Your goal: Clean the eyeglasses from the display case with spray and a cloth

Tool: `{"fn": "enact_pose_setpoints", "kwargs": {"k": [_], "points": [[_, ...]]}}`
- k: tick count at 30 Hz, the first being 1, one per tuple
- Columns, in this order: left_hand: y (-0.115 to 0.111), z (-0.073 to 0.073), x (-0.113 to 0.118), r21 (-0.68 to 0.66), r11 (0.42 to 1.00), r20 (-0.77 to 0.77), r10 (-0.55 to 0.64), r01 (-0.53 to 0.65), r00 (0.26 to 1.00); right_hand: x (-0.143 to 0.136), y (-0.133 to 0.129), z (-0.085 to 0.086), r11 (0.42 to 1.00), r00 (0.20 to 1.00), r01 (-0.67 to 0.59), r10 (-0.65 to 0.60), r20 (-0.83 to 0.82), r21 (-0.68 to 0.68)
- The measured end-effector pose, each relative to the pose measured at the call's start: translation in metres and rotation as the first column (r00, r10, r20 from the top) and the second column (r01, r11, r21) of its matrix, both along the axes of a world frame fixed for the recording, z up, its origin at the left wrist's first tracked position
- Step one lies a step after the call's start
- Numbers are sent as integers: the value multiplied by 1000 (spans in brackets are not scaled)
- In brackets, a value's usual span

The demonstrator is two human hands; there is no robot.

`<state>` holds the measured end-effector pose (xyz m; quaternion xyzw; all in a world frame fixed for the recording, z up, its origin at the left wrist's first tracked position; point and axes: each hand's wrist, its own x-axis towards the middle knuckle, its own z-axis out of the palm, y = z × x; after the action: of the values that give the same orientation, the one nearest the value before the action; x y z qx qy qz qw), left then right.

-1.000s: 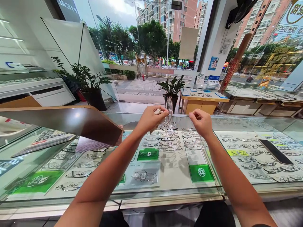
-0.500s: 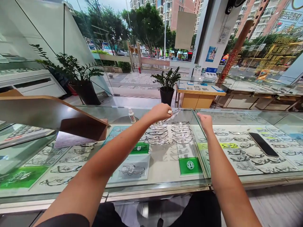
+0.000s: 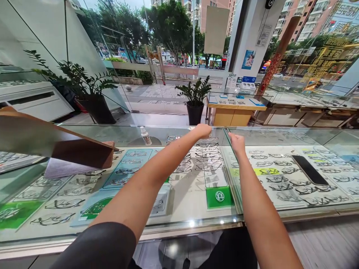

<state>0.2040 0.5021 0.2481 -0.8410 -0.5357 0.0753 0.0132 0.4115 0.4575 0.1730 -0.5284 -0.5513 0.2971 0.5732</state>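
Note:
My left hand (image 3: 203, 131) is closed above the far part of a glass display counter (image 3: 179, 225). Its fingers are turned away, so what they hold, if anything, is hidden; a small white bit (image 3: 192, 127) shows behind the wrist. Closed too, my right hand (image 3: 237, 143) has its thumb at the upright edge of a glass panel (image 3: 233, 160) where two counter sections meet. Beneath my left hand and forearm lie rows of eyeglasses (image 3: 209, 154). A green card (image 3: 219, 197) with a round white logo lies nearer me.
A small white bottle (image 3: 146, 136) stands on the counter at the back left. A brown board (image 3: 81, 145) leans over a striped cloth (image 3: 66, 168) at left. On the right section rests a black phone (image 3: 310, 170). Beyond are a potted plant (image 3: 195, 108) and a wooden table (image 3: 237, 116).
My left hand has moved right, nearer my right hand. My right hand stays by the panel edge. The view has shifted, so the counter's contents appear further left.

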Motion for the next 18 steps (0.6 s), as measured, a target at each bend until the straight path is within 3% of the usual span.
{"fn": "enact_pose_setpoints", "kwargs": {"k": [4,9,13,18], "points": [[0,-4,1,-1,1000,6,-4,4,1000,0,-1,0,1000,999,19,-19,49,-12],[-20,4,-12,37,999,45,-39,38,998,0,-5,-2,999,993,39,-36,115,-23],[-59,18,-47,81,994,99,-79,72,992,2,-5,-8,998,986,61,-56,156,-33],[-133,31,-117,60,995,153,-82,73,985,8,-1,-22,994,978,99,-88,188,-48]]}}
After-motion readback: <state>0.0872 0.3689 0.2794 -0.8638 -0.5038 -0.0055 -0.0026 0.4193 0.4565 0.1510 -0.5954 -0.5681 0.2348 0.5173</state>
